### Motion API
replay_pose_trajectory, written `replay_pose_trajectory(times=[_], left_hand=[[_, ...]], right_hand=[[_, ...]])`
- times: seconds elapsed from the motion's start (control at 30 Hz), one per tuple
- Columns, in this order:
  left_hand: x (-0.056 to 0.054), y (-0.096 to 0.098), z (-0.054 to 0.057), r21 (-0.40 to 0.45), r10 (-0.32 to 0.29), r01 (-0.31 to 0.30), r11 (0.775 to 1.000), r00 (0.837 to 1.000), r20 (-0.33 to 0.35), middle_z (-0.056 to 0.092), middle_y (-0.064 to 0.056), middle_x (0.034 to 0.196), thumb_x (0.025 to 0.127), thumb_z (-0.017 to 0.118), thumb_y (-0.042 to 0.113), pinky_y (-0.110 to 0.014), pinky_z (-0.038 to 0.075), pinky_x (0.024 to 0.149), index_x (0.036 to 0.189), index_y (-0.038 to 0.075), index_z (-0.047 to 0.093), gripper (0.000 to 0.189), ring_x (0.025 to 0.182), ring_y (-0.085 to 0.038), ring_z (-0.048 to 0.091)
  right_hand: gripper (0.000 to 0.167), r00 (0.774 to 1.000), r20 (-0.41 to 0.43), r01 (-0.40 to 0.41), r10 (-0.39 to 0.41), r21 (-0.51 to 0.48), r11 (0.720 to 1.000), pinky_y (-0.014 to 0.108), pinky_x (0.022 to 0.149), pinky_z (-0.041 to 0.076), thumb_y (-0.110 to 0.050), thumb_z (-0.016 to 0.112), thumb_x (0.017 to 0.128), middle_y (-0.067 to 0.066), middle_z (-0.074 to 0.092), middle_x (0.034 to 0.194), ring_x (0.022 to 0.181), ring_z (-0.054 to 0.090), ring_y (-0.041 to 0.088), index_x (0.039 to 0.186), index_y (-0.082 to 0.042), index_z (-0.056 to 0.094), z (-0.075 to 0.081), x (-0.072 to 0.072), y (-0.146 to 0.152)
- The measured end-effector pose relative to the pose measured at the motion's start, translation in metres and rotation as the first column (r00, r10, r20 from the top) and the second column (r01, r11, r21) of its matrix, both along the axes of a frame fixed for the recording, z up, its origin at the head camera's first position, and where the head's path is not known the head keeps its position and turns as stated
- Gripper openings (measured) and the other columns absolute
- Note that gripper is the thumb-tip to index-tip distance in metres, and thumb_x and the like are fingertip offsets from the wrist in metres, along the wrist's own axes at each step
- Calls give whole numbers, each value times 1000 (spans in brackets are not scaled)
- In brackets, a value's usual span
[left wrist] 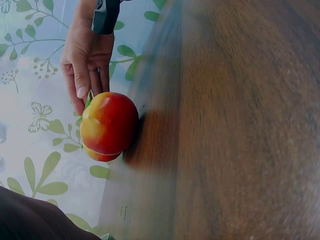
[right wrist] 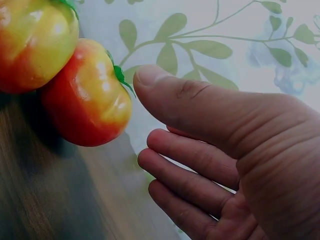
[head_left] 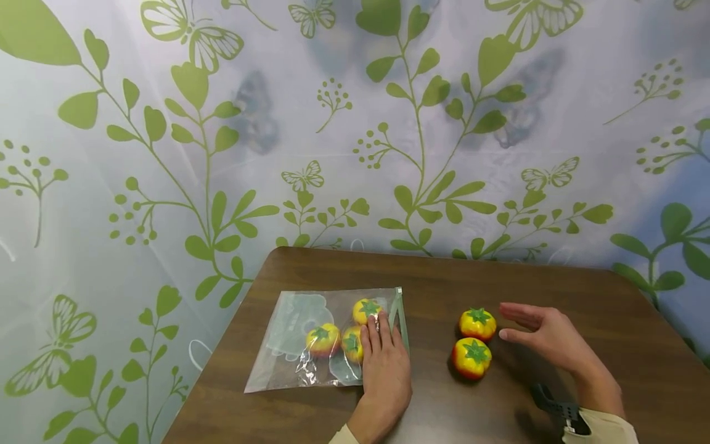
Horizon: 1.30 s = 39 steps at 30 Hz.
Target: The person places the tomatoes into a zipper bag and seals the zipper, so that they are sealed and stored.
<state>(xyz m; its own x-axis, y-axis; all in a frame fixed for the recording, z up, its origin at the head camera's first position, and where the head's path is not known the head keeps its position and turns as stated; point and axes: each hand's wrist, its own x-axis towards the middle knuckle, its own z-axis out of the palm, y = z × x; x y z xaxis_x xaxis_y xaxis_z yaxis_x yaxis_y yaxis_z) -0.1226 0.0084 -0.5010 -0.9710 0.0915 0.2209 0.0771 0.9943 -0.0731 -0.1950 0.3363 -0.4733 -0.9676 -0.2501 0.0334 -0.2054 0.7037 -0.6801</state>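
Note:
A clear zip bag [head_left: 266,370] lies flat on the table with three yellow-red tomatoes inside, one tomato [head_left: 322,341] lying further left than the others. My left hand [head_left: 386,373] rests on the bag's right part, fingers extended over the plastic beside the zip strip [head_left: 399,314]. To the right, two more tomatoes sit on the wood: a far tomato [head_left: 477,327] and a near tomato [head_left: 471,361], side by side. My right hand [head_left: 554,342] is just right of the far one, thumb and fingers apart. In the right wrist view nothing lies between the thumb [right wrist: 195,102] and fingers.
The brown wooden table [head_left: 438,277] has its back edge close to a curtain [head_left: 333,135] printed with green leaves and butterflies. A black strap mount [head_left: 554,407] sits at my right wrist, below the sleeve [head_left: 601,428].

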Motion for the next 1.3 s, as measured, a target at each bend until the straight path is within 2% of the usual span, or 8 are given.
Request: replay_pose_trajectory(times=[0.07,0.27,0.5,0.73,1.03,1.3], left_hand=[[1,-1,0,3,0,0,1000,1000,-12,45,-21,171,93,81,22,-55,36,130,153,8,64,64,159,-43,43],[5,-3,1,9,-8,8,1000,1000,-19,45,-21,171,92,82,21,-55,36,130,153,8,64,65,159,-43,43],[6,-3,1,8,-14,14,1000,1000,-3,45,-21,171,86,88,25,-55,36,130,153,8,63,74,159,-43,43],[6,-4,1,9,-15,15,1000,1000,-11,45,-22,171,85,89,24,-55,36,130,153,7,63,75,159,-43,44],[5,-3,4,15,-12,12,1000,1000,-2,44,-22,171,86,88,24,-55,36,130,154,7,63,74,159,-44,43],[3,-2,4,19,-11,11,1000,1000,10,43,-22,172,87,88,24,-55,35,130,154,7,62,75,160,-44,42]], right_hand=[[67,1000,-6,2,-2,6,1000,43,94,65,-38,85,97,22,70,146,131,71,43,149,-1,66,0,0,-2],[68,1000,22,-2,3,-19,1000,49,99,62,-38,86,96,23,70,146,132,71,43,149,0,64,-8,1,-5],[67,999,39,-16,18,-53,998,38,98,64,-35,86,96,22,70,147,131,71,41,150,-2,64,-21,-2,-9],[66,999,29,-39,41,-66,997,43,99,64,-35,85,97,21,70,147,129,73,39,151,-3,64,-30,-7,-10],[61,999,21,-45,46,-61,997,42,96,65,-33,85,98,23,72,142,124,75,40,148,-3,66,-31,-12,-13],[62,1000,21,-2,4,-60,998,40,93,66,-36,85,97,23,74,139,121,76,39,146,-3,68,-31,-13,-12]])
